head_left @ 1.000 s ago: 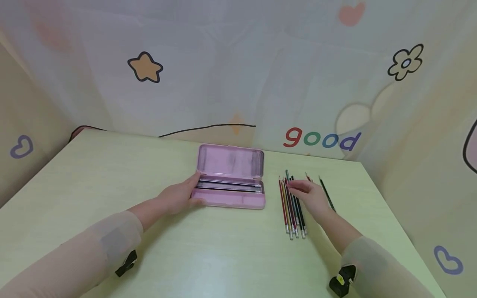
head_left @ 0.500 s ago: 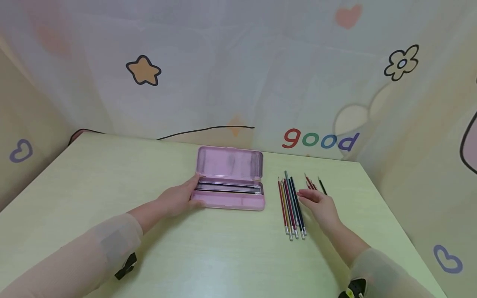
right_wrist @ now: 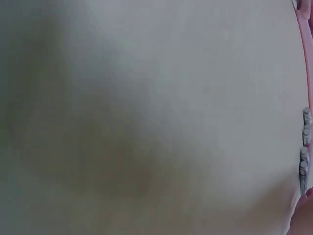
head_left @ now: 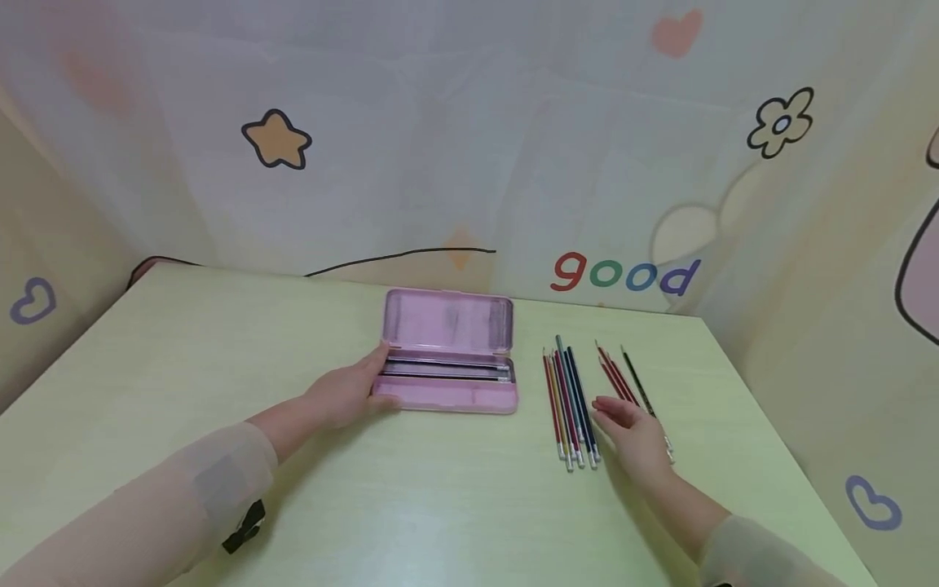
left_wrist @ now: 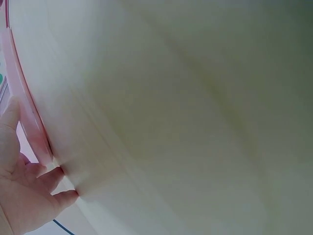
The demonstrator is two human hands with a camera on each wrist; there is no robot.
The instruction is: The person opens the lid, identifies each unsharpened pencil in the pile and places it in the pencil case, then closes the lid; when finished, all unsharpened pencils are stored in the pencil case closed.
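Pink pencil case (head_left: 440, 395) lies lid-up on the table (head_left: 433, 505), two dark pencils (head_left: 449, 377) inside; my left hand (head_left: 343, 397) grips its left end, thumb along the near edge. To the case's right, my right hand (head_left: 635, 442) hangs loosely bent, nothing visibly held, fingertips just beside a row of pencils (head_left: 565, 399); farther right of the case lie several red pencils (head_left: 618, 373) and a dark green one (head_left: 635, 378).

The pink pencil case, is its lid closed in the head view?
No, the lid of the pink pencil case is open, and dark pencils show inside it.
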